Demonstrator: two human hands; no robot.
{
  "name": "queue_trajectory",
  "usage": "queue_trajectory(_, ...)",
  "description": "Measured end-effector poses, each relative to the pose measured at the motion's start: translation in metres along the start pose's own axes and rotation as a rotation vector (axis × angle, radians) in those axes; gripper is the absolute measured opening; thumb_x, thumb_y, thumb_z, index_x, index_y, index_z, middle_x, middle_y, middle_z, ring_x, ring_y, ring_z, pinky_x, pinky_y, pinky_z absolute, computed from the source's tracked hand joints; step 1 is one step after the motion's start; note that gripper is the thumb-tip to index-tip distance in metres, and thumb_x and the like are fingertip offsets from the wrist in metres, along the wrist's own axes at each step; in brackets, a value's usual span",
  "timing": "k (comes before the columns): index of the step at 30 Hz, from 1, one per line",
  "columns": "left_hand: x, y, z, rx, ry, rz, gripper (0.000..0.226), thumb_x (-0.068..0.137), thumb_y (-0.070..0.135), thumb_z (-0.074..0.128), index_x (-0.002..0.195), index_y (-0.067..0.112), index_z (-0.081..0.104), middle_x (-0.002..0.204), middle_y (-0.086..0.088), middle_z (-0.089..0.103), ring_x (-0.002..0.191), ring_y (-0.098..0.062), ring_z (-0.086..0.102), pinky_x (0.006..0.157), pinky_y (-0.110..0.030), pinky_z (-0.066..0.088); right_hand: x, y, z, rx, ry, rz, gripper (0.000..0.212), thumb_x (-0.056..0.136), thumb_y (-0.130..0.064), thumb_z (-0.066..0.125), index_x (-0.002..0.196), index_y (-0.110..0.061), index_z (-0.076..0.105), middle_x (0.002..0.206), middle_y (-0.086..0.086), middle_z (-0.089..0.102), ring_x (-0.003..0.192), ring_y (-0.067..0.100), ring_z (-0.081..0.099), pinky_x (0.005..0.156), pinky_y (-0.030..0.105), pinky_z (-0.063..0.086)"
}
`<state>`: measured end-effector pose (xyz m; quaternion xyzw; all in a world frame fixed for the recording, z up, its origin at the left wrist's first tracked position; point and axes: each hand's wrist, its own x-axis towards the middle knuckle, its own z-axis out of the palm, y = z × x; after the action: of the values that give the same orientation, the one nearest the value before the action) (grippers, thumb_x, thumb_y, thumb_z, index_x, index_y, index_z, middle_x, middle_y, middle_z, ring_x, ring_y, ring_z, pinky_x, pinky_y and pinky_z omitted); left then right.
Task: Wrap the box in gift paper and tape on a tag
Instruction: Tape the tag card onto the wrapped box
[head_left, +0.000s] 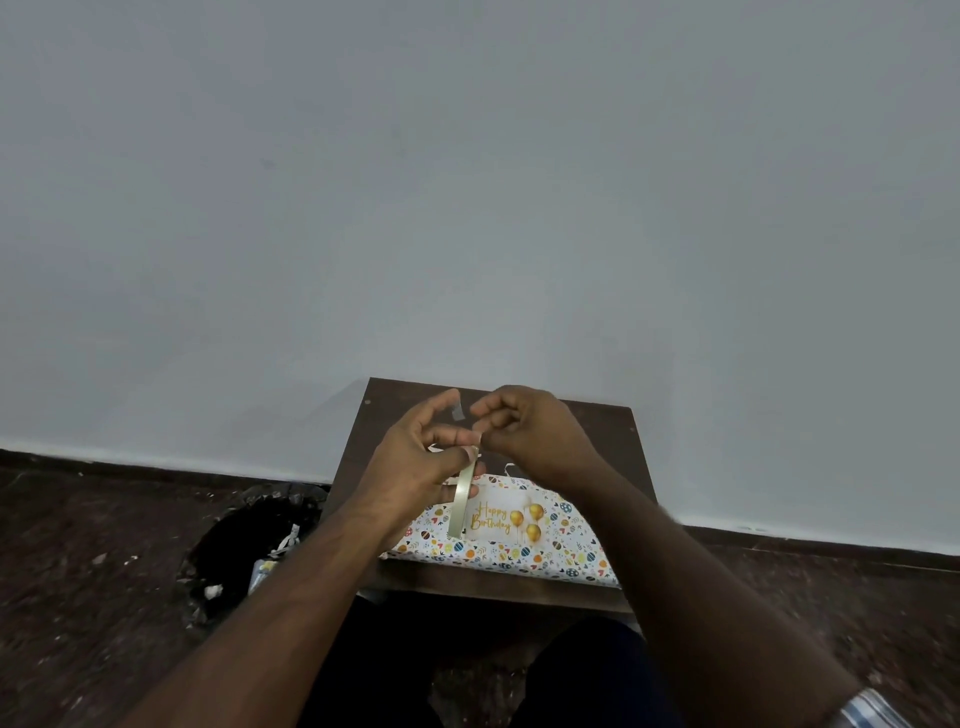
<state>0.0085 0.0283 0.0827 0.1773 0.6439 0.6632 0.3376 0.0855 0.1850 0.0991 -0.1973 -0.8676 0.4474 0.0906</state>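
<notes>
A striped cuff at the frame's near right edge and two bare forearms lead up from the camera to a small dark table, where a box wrapped in white paper dotted with coloured shapes lies flat, directly below both hands and slightly toward the person. A "Happy Birthday" tag with gold balloons rests on the wrapped top, its long axis running left to right, just below and between the two wrists. The left hand is raised above the box, fingers curled around a roll of clear tape that hangs edge-on below its thumb, and a short loose piece of tape clings to the tip of its raised forefinger. The right hand hovers just beside it at the same height, fingers curled and pinching at the roll's free end near the left thumb; whether it actually grips tape there is too small to tell for certain. The tag sits closer to the left hand, almost under the hanging roll, so a strip would probably have to travel straight down and a little toward the person to reach it. To the left of the table stands a bin lined in black plastic, and beyond the hands rises a plain pale wall.
</notes>
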Motion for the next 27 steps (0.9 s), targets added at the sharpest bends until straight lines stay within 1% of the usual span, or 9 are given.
queue_trajectory(4, -0.006, 0.003, -0.001, 0.072, 0.017, 0.019, 0.068, 0.092, -0.004, 0.070, 0.147, 0.027, 0.047, 0.101, 0.000, 0.077, 0.089, -0.028, 0.077, 0.085, -0.059, 0.060, -0.008, -0.010, 0.006, -0.146, 0.062, -0.038, 0.023, 0.091, -0.012, 0.065, 0.113, -0.020, 0.069, 0.087, -0.009, 0.074, 0.075, 0.000, 0.067, 0.066, 0.015, 0.048)
queue_trajectory(7, -0.009, 0.004, 0.000, 0.094, 0.018, 0.036, 0.071, 0.091, -0.003, 0.071, 0.148, 0.028, 0.045, 0.099, 0.002, 0.078, 0.089, -0.026, 0.077, 0.085, -0.058, 0.061, -0.015, -0.018, 0.010, -0.180, 0.073, -0.058, 0.025, 0.091, -0.011, 0.063, 0.115, -0.018, 0.068, 0.081, -0.010, 0.071, 0.072, 0.000, 0.066, 0.069, 0.017, 0.048)
queue_trajectory(11, -0.012, 0.002, 0.005, 0.119, 0.041, 0.061, 0.075, 0.090, -0.003, 0.070, 0.150, 0.033, 0.042, 0.100, 0.007, 0.077, 0.084, -0.019, 0.078, 0.071, -0.039, 0.063, -0.022, -0.023, 0.013, -0.111, 0.091, -0.037, 0.024, 0.089, -0.013, 0.065, 0.113, -0.017, 0.066, 0.078, -0.007, 0.072, 0.070, 0.003, 0.069, 0.069, 0.020, 0.052)
queue_trajectory(14, -0.010, -0.003, 0.006, 0.044, 0.051, 0.033, 0.078, 0.090, -0.003, 0.070, 0.150, 0.035, 0.040, 0.120, 0.002, 0.070, 0.088, -0.019, 0.077, 0.069, -0.033, 0.060, -0.025, -0.023, 0.015, -0.081, 0.123, -0.022, 0.022, 0.087, -0.012, 0.064, 0.107, -0.020, 0.068, 0.080, -0.006, 0.072, 0.071, 0.003, 0.069, 0.070, 0.023, 0.056)
queue_trajectory(16, -0.008, -0.006, 0.005, -0.028, 0.050, -0.019, 0.069, 0.091, -0.003, 0.069, 0.141, 0.037, 0.043, 0.115, -0.006, 0.073, 0.090, -0.023, 0.077, 0.076, -0.037, 0.061, -0.027, -0.022, 0.015, -0.068, 0.132, -0.012, 0.022, 0.087, -0.012, 0.066, 0.107, -0.021, 0.068, 0.083, -0.006, 0.073, 0.077, 0.003, 0.069, 0.073, 0.023, 0.056)
queue_trajectory(19, -0.006, -0.011, 0.004, -0.090, 0.054, -0.081, 0.044, 0.092, 0.000, 0.070, 0.123, 0.026, 0.053, 0.092, -0.014, 0.076, 0.089, -0.032, 0.075, 0.088, -0.047, 0.060, -0.029, -0.020, 0.014, -0.031, 0.141, 0.000, 0.022, 0.086, -0.011, 0.067, 0.106, -0.021, 0.069, 0.081, -0.007, 0.073, 0.076, 0.002, 0.069, 0.074, 0.021, 0.055)
queue_trajectory(21, -0.005, -0.014, 0.004, -0.069, 0.100, -0.089, 0.052, 0.089, 0.003, 0.074, 0.130, 0.028, 0.053, 0.100, -0.011, 0.077, 0.091, -0.029, 0.076, 0.091, -0.052, 0.059, -0.031, -0.019, 0.017, 0.001, 0.135, 0.006, 0.022, 0.086, -0.010, 0.067, 0.105, -0.019, 0.069, 0.080, -0.005, 0.073, 0.073, 0.005, 0.070, 0.073, 0.023, 0.057)
queue_trajectory(23, -0.004, -0.015, 0.005, -0.054, 0.141, -0.078, 0.060, 0.087, 0.005, 0.077, 0.137, 0.026, 0.053, 0.110, -0.009, 0.075, 0.096, -0.030, 0.075, 0.091, -0.055, 0.059, -0.033, -0.018, 0.023, 0.026, 0.147, 0.006, 0.022, 0.085, -0.010, 0.065, 0.105, -0.019, 0.070, 0.079, -0.003, 0.073, 0.074, 0.008, 0.071, 0.075, 0.031, 0.060)
queue_trajectory(27, -0.004, -0.019, 0.006, -0.135, 0.188, -0.062, 0.051, 0.088, 0.001, 0.075, 0.130, 0.023, 0.058, 0.107, -0.014, 0.075, 0.093, -0.033, 0.076, 0.091, -0.055, 0.059, -0.034, -0.013, 0.031, 0.175, 0.237, 0.051, 0.021, 0.084, -0.007, 0.064, 0.097, -0.023, 0.070, 0.079, -0.001, 0.073, 0.076, 0.013, 0.071, 0.077, 0.035, 0.061)
